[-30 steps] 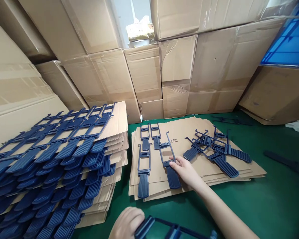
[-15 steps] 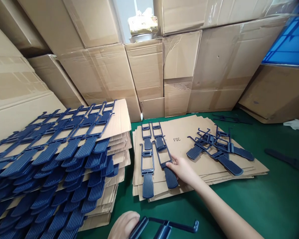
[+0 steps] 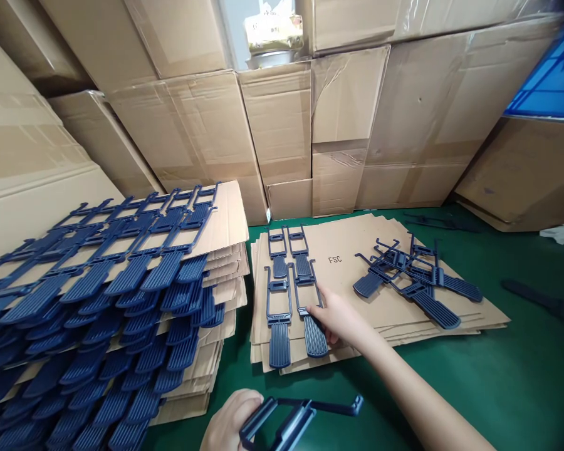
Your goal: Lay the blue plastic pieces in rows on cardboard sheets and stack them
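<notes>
My right hand [image 3: 342, 318] grips the side of a dark blue plastic frame with a ribbed paddle [image 3: 315, 338], which lies flat on a stack of cardboard sheets [image 3: 348, 241]. A matching frame [image 3: 279, 344] lies just left of it, and two more frames [image 3: 302, 266] are laid behind them. At the bottom edge my left hand [image 3: 230, 421] is closed around another dark blue plastic frame [image 3: 294, 423], held above the green table and partly cut off by the picture. Several loose frames [image 3: 416, 282] lie crossed in a heap on the right of the cardboard.
A tall pile of cardboard sheets [image 3: 230, 266] layered with rows of these frames [image 3: 145, 282] stands at left. Cardboard boxes [image 3: 207, 138] wall in the back. More dark blue pieces [image 3: 540, 300] and a white item [image 3: 561, 235] lie on the green table [image 3: 512, 369] at right.
My right hand has shifted the frame's paddle end slightly left, so it now lies straighter beside its neighbour. The frame in my left hand has moved a little left and up.
</notes>
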### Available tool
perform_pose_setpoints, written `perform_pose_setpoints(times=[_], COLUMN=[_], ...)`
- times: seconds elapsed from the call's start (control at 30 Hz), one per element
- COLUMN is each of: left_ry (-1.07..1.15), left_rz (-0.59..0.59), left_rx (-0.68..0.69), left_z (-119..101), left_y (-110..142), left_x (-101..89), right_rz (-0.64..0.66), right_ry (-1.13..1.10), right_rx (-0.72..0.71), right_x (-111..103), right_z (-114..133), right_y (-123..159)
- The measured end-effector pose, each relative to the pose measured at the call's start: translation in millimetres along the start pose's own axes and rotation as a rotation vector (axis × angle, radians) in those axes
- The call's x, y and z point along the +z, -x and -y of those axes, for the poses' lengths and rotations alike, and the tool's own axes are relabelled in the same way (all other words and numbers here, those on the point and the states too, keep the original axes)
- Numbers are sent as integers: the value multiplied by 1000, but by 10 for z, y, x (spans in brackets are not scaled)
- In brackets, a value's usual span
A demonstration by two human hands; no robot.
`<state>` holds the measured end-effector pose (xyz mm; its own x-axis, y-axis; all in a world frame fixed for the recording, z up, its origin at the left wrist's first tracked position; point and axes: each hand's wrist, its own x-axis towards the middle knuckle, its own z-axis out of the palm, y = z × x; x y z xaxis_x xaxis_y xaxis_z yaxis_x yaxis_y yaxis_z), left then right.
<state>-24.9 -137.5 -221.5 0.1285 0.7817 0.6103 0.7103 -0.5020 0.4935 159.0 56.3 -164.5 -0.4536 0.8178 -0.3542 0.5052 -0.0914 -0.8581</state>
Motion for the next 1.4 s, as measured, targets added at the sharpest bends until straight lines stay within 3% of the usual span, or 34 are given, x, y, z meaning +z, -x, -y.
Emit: perform_pose_setpoints(times=[0.1,0.3,0.43,0.53,0.7,0.87,0.97,1.2,1.4], left_ry=[-3,-30,-7,26,49,8,32,108,127], left_rz=[51,32,37,49,53,35,34,-38,-103], left_rx=[33,39,48,36,5,54,30,-6,-17], left_z=[16,-51,-57,-15,69,84,92,156,90], left_y=[-50,-136,-137,-90,1,13,29,124,63], left_x=[-51,-67,-68,-62,-43,-48,-44,16,6], right_rz=[15,20,-16,-130,-438,-597,-602,-606,-624], right_ry=[-70,-279,-400,-390,-217,28,232,695,837], right_rx=[-37,-65,-78,-137,-250,-301,-358,-44,31], right_x=[-21,-56,-70,-116,-211,-143,-59,137,291], right_z=[-55,-121,-133,-168,-209,-266,-293,-162,-79], right_y=[17,62,46,39,163,279,284,258,246])
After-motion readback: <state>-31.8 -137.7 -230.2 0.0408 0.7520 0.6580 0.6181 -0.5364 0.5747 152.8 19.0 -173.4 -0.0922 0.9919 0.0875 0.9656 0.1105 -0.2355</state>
